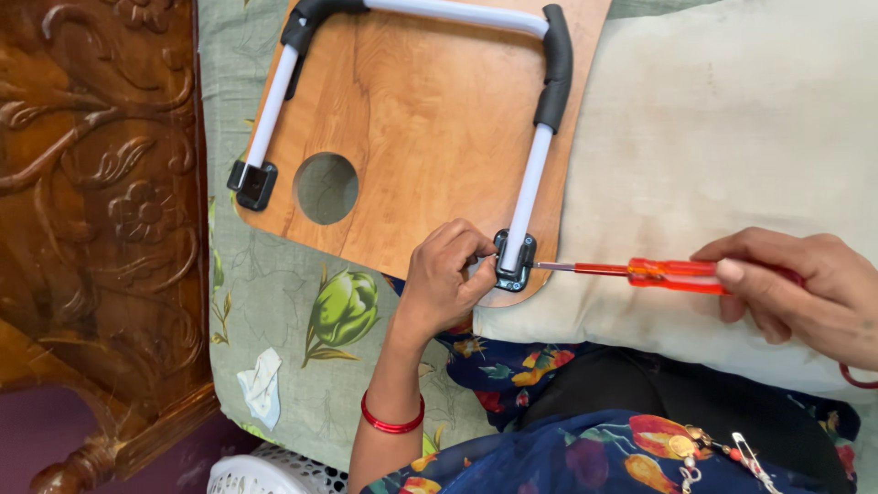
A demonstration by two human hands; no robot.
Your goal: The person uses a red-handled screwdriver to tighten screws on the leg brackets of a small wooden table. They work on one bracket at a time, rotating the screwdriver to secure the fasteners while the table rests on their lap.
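Two hands: left hand [445,279] pinches black hinge bracket [514,262]; right hand [805,291] grips red screwdriver [654,273], tip beside bracket. Risk: tip slipping toward fingers.

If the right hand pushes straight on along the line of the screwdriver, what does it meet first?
Probably the black bracket at the foot of the white leg tube. The right hand aims the red screwdriver left, its tip almost there; the left hand lies just beyond.
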